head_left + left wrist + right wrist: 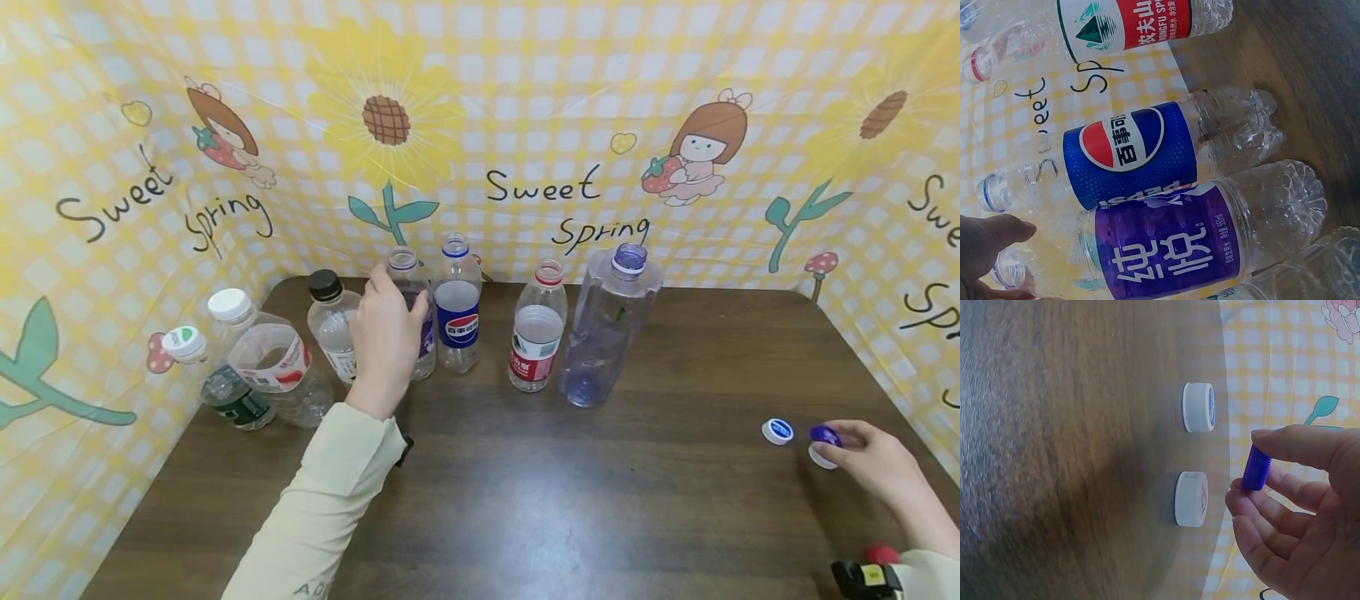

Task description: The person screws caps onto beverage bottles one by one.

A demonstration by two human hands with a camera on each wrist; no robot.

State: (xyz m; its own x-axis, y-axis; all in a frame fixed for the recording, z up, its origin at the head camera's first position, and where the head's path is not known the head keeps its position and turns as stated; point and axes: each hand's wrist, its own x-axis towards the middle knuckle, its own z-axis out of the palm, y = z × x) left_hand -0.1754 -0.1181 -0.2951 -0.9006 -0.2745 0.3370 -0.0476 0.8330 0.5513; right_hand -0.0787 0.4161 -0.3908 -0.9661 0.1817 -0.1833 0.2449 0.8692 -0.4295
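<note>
My left hand (pixel 386 333) is at the upper part of an uncapped purple-labelled water bottle (pixel 1166 250), thumb on one side of the neck and fingers on the other. The bottle stands upright, partly behind the hand in the head view. Close beside it is an uncapped Pepsi bottle (pixel 458 321) with a blue ring at its neck. Over at the right, my right hand (pixel 873 462) pinches a purple bottle cap (pixel 1257 467) between thumb and fingertips. Just past the fingers lie a white cap (pixel 1191 499) and a white cap with a blue top (pixel 777 431).
An uncapped red-labelled bottle (pixel 537 333) and a large uncapped purplish bottle (pixel 600 333) stand right of the middle. Several capped bottles line the left, among them a black-capped one (pixel 330 321). A red cap (pixel 882 554) lies by my right wrist. Checked cloth walls surround the wooden table (pixel 525 500).
</note>
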